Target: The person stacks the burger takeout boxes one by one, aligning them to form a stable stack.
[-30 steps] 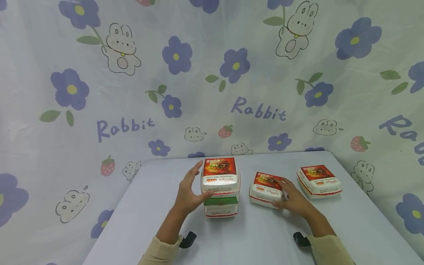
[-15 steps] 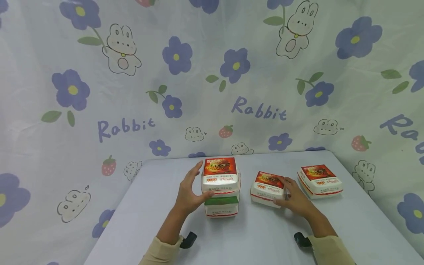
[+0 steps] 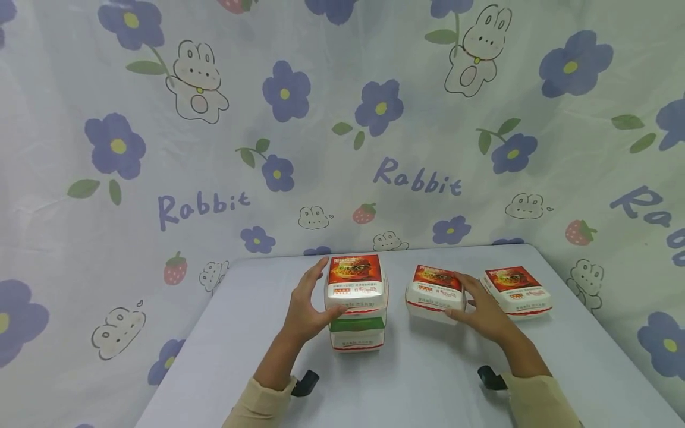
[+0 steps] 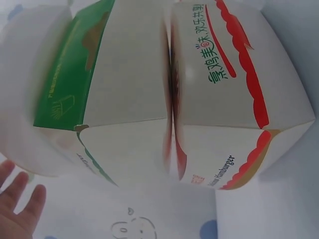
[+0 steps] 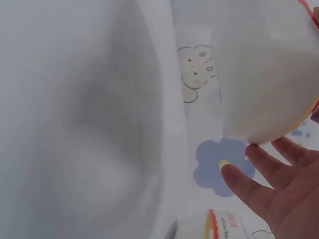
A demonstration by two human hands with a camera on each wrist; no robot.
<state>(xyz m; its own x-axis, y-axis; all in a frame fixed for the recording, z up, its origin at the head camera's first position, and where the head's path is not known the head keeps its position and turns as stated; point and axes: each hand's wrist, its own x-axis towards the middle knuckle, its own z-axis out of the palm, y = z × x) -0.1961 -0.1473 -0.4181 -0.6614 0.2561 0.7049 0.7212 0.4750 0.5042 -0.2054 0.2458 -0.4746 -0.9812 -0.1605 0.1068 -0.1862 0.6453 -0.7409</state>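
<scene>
Two burger boxes stand stacked left of centre. The upper burger box [image 3: 355, 285] has a red lid picture and a green band; the lower burger box [image 4: 224, 74] has a red scalloped edge. My left hand [image 3: 306, 312] spans the upper box's left side, thumb at the front and fingers towards the back. Just right of the stack, my right hand [image 3: 486, 312] grips a burger box [image 3: 434, 295] by its right side, thumb in front. This box is tilted and shows above its shadow. In the right wrist view its white side [image 5: 269, 84] fills the upper right.
Another burger box [image 3: 516, 291] sits right of my right hand, on the white table [image 3: 225, 368]. Behind the table hangs a curtain [image 3: 321, 142] with rabbits and purple flowers. Dark wrist camera mounts [image 3: 305, 384] stick out beside both sleeves.
My right hand has raised its burger box from the table and tipped it, shifting slightly up and to the right. The left hand and the stack have stayed in place.
</scene>
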